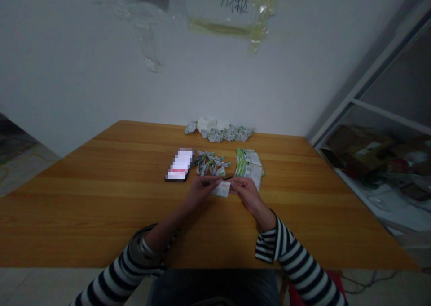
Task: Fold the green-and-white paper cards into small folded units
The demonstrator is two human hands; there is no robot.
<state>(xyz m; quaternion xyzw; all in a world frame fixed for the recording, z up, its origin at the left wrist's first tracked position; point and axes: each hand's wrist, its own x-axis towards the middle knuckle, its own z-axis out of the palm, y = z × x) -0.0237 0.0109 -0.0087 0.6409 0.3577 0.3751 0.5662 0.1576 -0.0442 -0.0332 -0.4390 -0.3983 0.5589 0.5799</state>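
Note:
My left hand (199, 190) and my right hand (248, 195) meet near the middle of the wooden table, both with fingers pinched. Between them is a small sheet of printed paper (221, 189), white with some red print, held at its upper left and upper right. A thin dark edge shows at its top; I cannot tell what it is. Just beyond my fingers lies a cluster of folded green-and-white printed papers (211, 163). Flat printed leaflets (251, 163) are stacked beyond my right hand, which hides part of them.
A phone (180, 164) with a lit screen lies left of the folded papers. Crumpled printed paper (222, 133) lines the table's (101, 198) back edge against the wall. On the right, a shelf unit (380, 184) holds boxes. A handwritten sign (232, 5) is taped above.

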